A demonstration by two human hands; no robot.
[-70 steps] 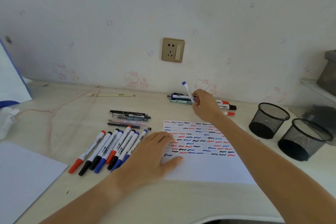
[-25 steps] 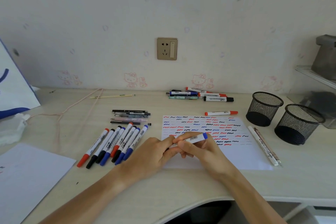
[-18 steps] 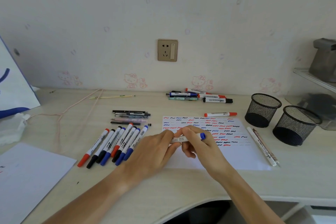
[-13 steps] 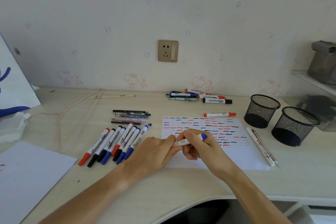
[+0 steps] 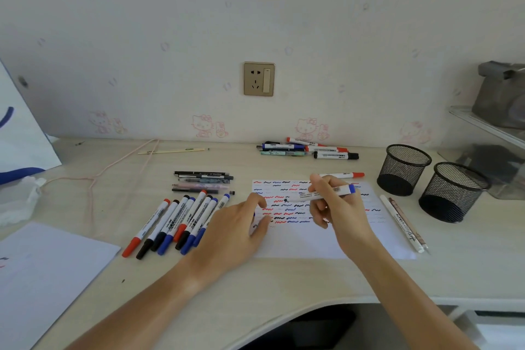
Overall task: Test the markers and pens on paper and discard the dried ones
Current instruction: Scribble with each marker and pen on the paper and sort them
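Here, right hand [image 5: 338,207] grip pinching uncapped blue marker [image 5: 322,193] above paper [image 5: 312,241]; left hand [image 5: 235,230] curled at paper's left edge, holding cap.

My right hand [image 5: 336,207] is raised, its fingers pinching a blue marker [image 5: 324,193] held level. My left hand [image 5: 235,231] is lower, fingers loosely curled, both forearms reaching forward.

Uncapped blue marker [image 5: 321,193] above scribbled paper [image 5: 298,239]
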